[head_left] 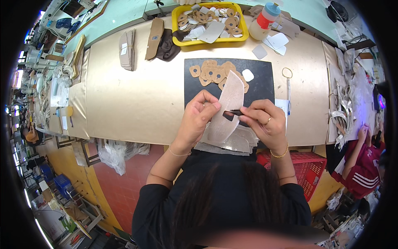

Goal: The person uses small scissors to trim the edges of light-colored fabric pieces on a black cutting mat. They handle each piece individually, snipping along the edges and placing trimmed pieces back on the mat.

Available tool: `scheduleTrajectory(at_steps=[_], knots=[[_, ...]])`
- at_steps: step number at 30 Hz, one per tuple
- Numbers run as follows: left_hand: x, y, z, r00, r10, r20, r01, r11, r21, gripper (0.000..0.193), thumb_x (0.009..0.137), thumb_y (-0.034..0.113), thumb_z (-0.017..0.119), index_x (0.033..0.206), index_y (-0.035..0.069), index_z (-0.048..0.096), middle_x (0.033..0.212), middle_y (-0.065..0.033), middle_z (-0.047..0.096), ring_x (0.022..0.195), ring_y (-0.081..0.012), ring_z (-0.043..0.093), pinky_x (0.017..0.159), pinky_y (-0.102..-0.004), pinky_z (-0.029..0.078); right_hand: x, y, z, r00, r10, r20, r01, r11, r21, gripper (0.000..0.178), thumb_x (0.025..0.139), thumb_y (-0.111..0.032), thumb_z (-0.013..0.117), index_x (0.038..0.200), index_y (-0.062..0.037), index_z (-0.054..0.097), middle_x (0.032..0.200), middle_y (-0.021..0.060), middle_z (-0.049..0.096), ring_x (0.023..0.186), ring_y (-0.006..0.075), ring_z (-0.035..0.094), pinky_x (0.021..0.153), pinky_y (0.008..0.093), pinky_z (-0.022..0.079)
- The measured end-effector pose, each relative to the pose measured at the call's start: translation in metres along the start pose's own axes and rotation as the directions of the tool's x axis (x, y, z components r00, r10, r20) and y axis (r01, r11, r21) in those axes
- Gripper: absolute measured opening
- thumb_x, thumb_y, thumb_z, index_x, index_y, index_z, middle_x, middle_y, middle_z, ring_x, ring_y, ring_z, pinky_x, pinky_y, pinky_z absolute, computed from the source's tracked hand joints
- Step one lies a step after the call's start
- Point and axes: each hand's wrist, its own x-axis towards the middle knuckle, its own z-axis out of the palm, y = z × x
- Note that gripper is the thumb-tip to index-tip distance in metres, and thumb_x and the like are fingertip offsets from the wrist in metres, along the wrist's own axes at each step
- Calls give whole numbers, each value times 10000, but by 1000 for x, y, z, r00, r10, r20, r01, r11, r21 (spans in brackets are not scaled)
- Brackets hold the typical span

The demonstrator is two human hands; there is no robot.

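Observation:
My left hand (198, 118) pinches the left edge of a curved, pale pinkish sheet piece (232, 92) between thumb and fingers, holding it raised over a dark mat (261, 70). With thumb and fingertips closed, my right hand (265, 122) grips a slim black tool (236, 112). Its end lies at a notch-like opening in the sheet's right side; its exact kind is too small to tell. Below both hands, a stack of similar pale grey pieces (242, 141) lies at the table's near edge. Several tan pieces with dark keyhole-shaped marks (213, 74) overlap on the mat's far part.
Across the table's far side are a yellow basket (175, 25) of cut pieces, a red-banded bottle (265, 20), brown folded pieces (154, 39) and beige strips (127, 50). A pen (289, 95) lies right of the mat. A red crate (309, 170) stands below; another person (362, 162) is at right.

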Motion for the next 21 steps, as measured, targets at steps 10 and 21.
scheduleTrajectory(at_steps=[10, 21], knots=[[-4, 4, 11, 999, 4, -36, -3, 1000, 22, 98, 916, 89, 628, 916, 70, 532, 717, 51, 557, 634, 6, 455, 566, -169, 330, 0, 2, 1, 1000, -27, 5, 27, 999, -22, 214, 685, -111, 825, 871, -71, 727, 771, 22, 625, 568, 155, 583, 492, 285, 425], [-4, 4, 10, 1000, -19, 0, 19, 1000, 15, 95, 916, 79, 635, 907, 43, 547, 765, 25, 573, 664, 1, 439, 604, -178, 346, 2, -1, -2, 999, -24, 26, 25, 999, -29, 209, 686, -134, 823, 862, -82, 723, 768, 16, 628, 581, 151, 584, 501, 291, 418]])
